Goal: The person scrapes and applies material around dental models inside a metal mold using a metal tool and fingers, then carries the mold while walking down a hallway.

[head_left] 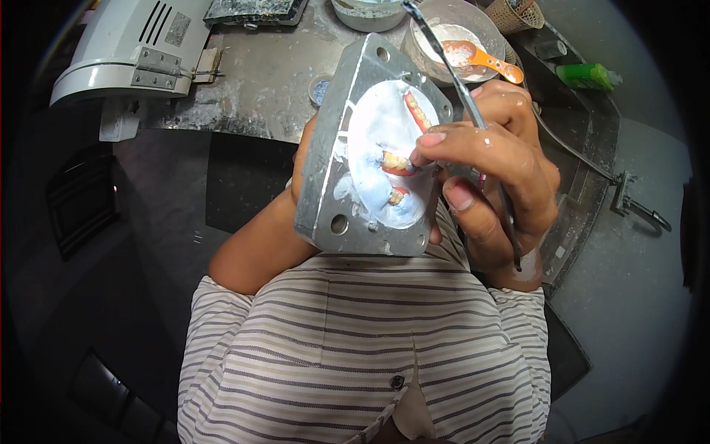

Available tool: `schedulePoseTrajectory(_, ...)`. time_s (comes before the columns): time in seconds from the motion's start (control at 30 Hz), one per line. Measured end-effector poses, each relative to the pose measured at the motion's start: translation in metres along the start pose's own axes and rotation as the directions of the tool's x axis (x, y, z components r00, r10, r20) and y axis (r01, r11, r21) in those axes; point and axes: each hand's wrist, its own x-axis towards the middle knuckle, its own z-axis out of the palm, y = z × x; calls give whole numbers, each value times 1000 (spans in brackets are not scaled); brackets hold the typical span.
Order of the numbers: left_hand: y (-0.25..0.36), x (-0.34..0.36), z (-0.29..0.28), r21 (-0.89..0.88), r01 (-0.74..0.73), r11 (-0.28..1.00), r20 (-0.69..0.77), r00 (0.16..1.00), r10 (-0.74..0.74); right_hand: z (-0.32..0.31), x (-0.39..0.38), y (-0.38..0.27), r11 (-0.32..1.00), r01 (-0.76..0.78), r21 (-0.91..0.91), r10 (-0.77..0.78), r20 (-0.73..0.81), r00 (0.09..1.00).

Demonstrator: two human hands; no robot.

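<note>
A grey metal denture flask half (316, 200) is tilted up in front of my chest. White plaster (370, 118) fills it, with pale blue smears around the lower teeth. Set in the plaster are artificial teeth with reddish gum-coloured bases (418, 112). My left hand (299, 174), mostly hidden behind the flask, grips it from the left side and below. In my right hand (518, 159) is a long thin metal dental spatula (464, 92), slanting across the fingers. The right index fingertip presses at the middle group of teeth (396, 162); the thumb stays apart from it.
On the plaster-stained metal bench (255, 74) stand a white machine (133, 44), a bowl (370, 16) and a clear bowl of white powder (425, 59) holding an orange scoop (484, 61). A wicker basket (510, 21), green bottle (588, 76) and tap (642, 207) are at right.
</note>
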Motion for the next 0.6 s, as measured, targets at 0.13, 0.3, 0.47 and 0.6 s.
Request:
schedulePoseTrajectory(0.13,-2,3,2,-68,25,997,21,1000,-23,-1,-3,1,1000,-10,5,10,-31,999)
schedulePoseTrajectory(0.3,-2,2,6,28,1,1000,-12,1000,-1,0,-3,-2,999,-10,38,10,2,1000)
schedulePoseTrajectory(0.47,-3,2,11,-103,4,995,-42,999,-8,0,-5,0,1000,-13,25,14,-29,999)
schedulePoseTrajectory(0.6,-1,8,2,-53,27,998,36,999,-25,0,-5,-2,998,-37,46,38,-26,999)
